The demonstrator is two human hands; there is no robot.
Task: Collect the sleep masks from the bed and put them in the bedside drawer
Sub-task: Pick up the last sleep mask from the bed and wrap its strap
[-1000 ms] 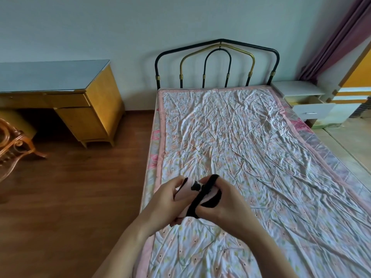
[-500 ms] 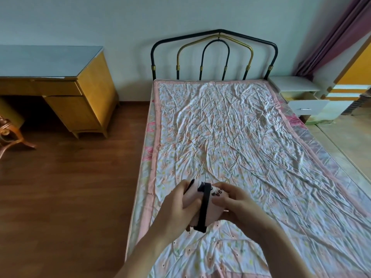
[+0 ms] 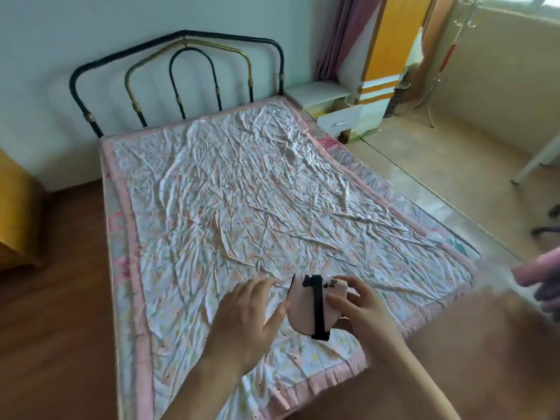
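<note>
A folded pink sleep mask with a black strap wrapped around it is held above the foot end of the bed. My right hand grips it from the right side. My left hand is just left of it with fingers spread, its thumb near the mask's edge. The white bedside table stands at the far right of the headboard, and its drawer is pulled out. I see no other mask on the wrinkled floral cover.
A black and gold metal headboard stands at the wall. A yellow wooden cabinet is at the left on the wooden floor. On the right are a tiled floor, a yellow-and-white door frame, a curtain and chair wheels.
The view has swung to the right, so the bedside table and tiled floor show more. My left hand has let go of the mask and opened; my right hand keeps holding it.
</note>
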